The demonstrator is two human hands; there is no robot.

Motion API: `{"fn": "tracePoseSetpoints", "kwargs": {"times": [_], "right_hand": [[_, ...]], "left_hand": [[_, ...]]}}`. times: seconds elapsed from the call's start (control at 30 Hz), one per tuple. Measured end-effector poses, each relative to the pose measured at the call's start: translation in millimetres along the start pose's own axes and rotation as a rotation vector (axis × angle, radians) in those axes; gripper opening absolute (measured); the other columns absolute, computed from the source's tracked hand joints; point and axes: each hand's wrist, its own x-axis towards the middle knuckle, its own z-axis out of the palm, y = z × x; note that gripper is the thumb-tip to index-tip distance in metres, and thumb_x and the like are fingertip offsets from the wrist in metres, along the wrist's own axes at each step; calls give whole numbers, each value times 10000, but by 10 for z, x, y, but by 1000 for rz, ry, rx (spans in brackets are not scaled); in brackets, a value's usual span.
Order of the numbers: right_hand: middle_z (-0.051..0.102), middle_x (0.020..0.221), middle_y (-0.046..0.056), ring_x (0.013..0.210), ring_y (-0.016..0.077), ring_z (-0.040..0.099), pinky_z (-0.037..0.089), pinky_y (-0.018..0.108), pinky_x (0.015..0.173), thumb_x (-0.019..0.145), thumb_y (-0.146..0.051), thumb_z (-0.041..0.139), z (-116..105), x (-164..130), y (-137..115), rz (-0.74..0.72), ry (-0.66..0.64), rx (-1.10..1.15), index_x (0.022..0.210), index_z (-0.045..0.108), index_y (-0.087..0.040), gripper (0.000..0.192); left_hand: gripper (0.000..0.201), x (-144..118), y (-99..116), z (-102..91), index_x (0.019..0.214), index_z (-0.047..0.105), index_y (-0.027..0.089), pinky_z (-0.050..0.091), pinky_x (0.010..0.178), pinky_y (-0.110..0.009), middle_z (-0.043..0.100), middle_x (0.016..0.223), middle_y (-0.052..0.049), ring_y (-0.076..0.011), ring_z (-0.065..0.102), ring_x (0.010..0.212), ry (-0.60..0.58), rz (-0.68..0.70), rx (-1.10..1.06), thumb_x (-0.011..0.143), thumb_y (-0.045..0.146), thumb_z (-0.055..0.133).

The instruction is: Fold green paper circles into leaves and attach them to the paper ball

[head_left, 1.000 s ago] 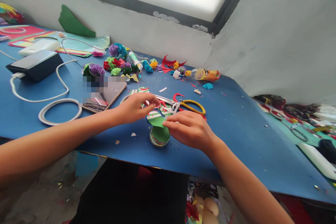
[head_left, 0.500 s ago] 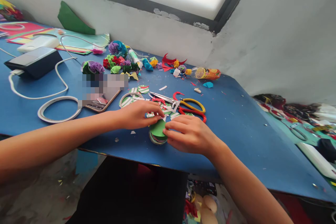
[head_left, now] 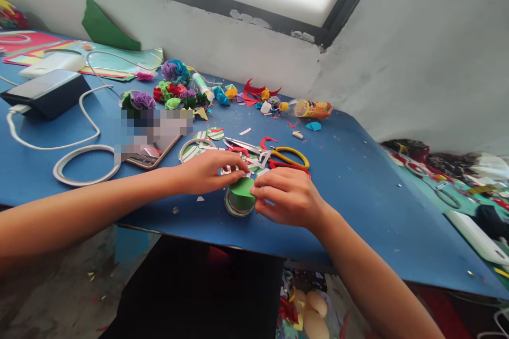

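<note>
Right hand (head_left: 289,197): pinched the green disc (head_left: 242,186) at three o'clock.
Left hand (head_left: 212,170): near its ten o'clock (I couldn't tell any grip).

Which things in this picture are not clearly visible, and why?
In the head view:
Green disc: right edge partly hidden by right hand.
Scissors: red handle partly behind that hand.
Round stack: layers too small to count.
Phone: screen partly pixelated.
Colourful bundle: cut off by left edge.
</note>
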Motion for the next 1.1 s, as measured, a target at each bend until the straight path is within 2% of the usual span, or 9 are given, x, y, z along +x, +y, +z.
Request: {"fn": "tracePoseSetpoints", "kwargs": {"times": [0.13,0.4,0.6,0.77,0.9,1.0,1.1], "right_hand": [[664,718,6,620,105,603,490,235,584,719,-115,563,26,4,-9,69,80,65,744,586,-198,90],[661,766,22,669,116,627,518,240,619,706,-100,564,64,30,-32,321,240,230,756,625,-204,131],[645,756,24,664,120,616,518,256,614,711,-91,577,67,47,-25,392,260,251,761,629,-200,131],[635,739,23,671,130,606,514,263,596,697,-77,580,32,55,-10,466,359,201,746,622,-201,139],[632,748,21,677,134,607,518,266,572,692,-74,582,10,40,11,554,439,229,747,621,-209,151],[631,752,19,684,138,607,517,268,574,691,-69,585,13,27,22,560,451,253,756,620,-211,160],[620,753,22,685,136,603,514,275,601,690,-60,584,17,24,22,500,446,280,762,619,-204,165]], "left_hand": [[205,9,12,-12,953,606,155,438,693,-204,652,867,-38,-100,582,764,43,-7,-33,870,253,446],[235,8,65,-38,963,596,149,462,712,-193,649,869,-29,-97,585,788,47,-87,-121,863,186,386],[256,9,71,-26,981,592,157,473,696,-190,655,866,-13,-87,592,748,72,-134,-157,827,131,388],[252,9,56,-34,984,595,155,468,678,-198,661,874,-19,-99,598,764,96,-139,-105,823,141,402],[221,-3,45,-31,1008,587,165,462,691,-217,653,919,-35,-113,593,795,15,-95,-40,833,224,465],[246,13,67,2,1019,591,177,465,722,-236,638,975,-44,-125,585,833,-64,-65,-77,805,287,543],[236,52,65,66,981,612,165,473,654,-207,649,910,-33,-100,583,749,-80,-181,-255,777,280,583]]}}
